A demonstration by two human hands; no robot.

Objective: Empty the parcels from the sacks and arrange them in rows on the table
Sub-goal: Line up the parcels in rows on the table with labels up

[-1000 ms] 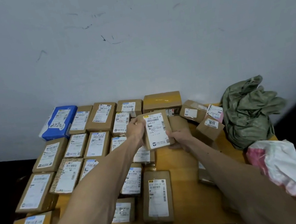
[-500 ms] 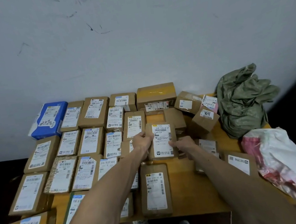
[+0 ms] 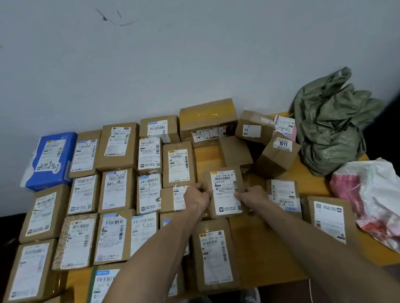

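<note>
Both hands (image 3: 222, 194) grip a labelled parcel (image 3: 225, 192) over the table (image 3: 256, 259).

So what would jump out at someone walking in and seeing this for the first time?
Rows of brown labelled parcels cover the left side of the wooden table, with one bright blue parcel in the far left corner. In the middle, the left hand and right hand grip a small parcel by its side edges. A crumpled green sack sits at the far right.

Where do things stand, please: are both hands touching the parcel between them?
Touching. The head view shows left hand and right hand pinching the parcel by opposite edges.
</note>
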